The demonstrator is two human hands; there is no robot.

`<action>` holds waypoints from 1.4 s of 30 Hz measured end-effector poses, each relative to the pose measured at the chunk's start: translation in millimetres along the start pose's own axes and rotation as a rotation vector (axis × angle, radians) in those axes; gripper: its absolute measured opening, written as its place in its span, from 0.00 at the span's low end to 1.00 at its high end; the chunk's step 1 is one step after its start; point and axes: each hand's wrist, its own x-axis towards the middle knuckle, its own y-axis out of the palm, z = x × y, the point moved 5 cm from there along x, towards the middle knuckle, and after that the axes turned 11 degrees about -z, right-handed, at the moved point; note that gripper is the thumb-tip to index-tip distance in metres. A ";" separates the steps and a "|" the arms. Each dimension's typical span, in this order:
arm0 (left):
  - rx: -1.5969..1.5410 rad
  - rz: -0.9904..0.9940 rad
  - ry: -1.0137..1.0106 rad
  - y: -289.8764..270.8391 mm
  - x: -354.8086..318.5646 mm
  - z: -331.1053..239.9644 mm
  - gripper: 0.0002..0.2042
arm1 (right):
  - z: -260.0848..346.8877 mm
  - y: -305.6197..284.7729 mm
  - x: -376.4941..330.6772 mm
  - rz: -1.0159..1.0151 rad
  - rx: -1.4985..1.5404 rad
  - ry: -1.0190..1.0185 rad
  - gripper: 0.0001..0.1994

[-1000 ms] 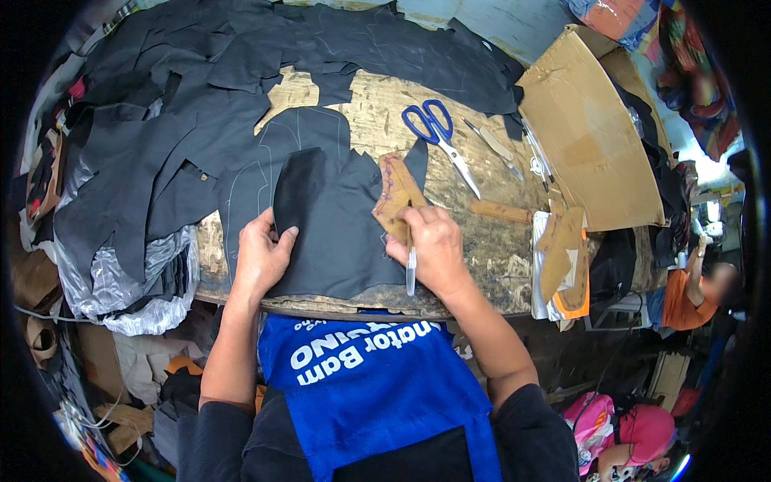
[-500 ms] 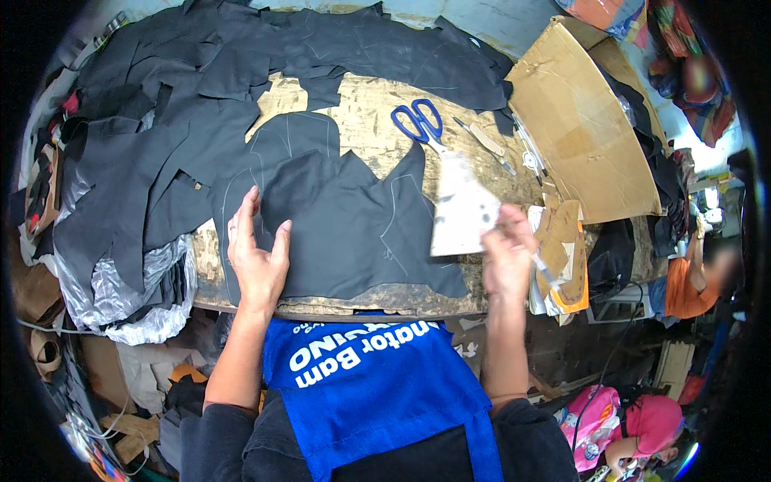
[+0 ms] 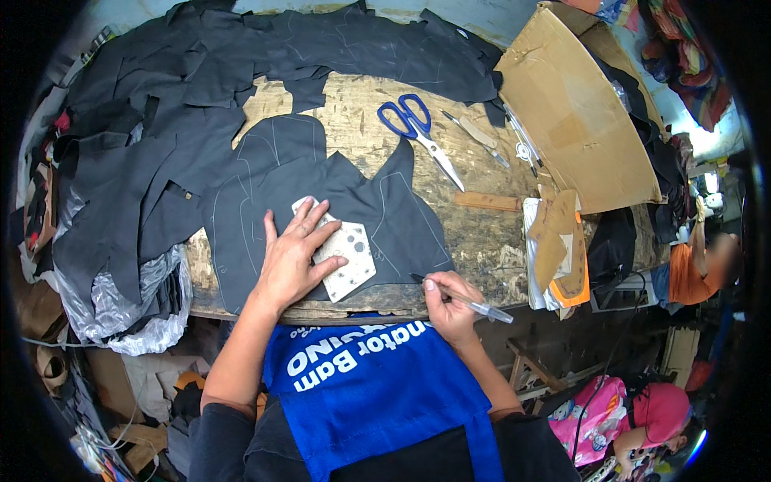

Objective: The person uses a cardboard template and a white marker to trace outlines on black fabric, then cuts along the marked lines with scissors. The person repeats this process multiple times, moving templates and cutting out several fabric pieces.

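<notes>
My left hand (image 3: 295,261) lies with fingers spread on a white, dark-spotted pattern piece (image 3: 353,255), pressing it onto a sheet of black material (image 3: 321,181). Thin pale outlines are drawn on that sheet. Between the fingertips of my right hand (image 3: 451,305) is a clear-barrelled pen (image 3: 484,308), its dark tip pointing left at the sheet's near edge. Blue-handled scissors (image 3: 422,136) lie with parted blades beyond the sheet, apart from both hands.
More black pieces (image 3: 161,169) cover the table's left and far side. Right of the scissors lie a knife (image 3: 479,138), a wooden ruler (image 3: 488,201), brown templates (image 3: 556,241) and an open cardboard box (image 3: 574,120). Two other people (image 3: 697,269) are off to the right.
The white pattern piece has passed from my right hand to the black sheet, under my left hand. My right hand has come nearer and leftward with the pen. The ruler and scissor blades are uncovered.
</notes>
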 end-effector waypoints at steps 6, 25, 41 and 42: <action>-0.055 -0.139 0.064 -6.0 17.2 1.5 0.35 | -3.9 -6.3 -7.3 -0.121 -0.089 -0.096 0.02; -0.248 -0.087 0.196 7.3 -50.1 -61.2 0.21 | 33.0 29.4 24.4 0.197 -0.178 -0.250 0.12; 0.034 -0.426 -0.399 -44.9 -62.6 34.6 0.30 | 32.1 78.3 27.1 0.501 -0.313 -0.265 0.29; 0.070 -0.401 -0.410 -48.8 -59.1 38.0 0.33 | 35.2 79.6 22.7 0.481 -0.344 -0.279 0.29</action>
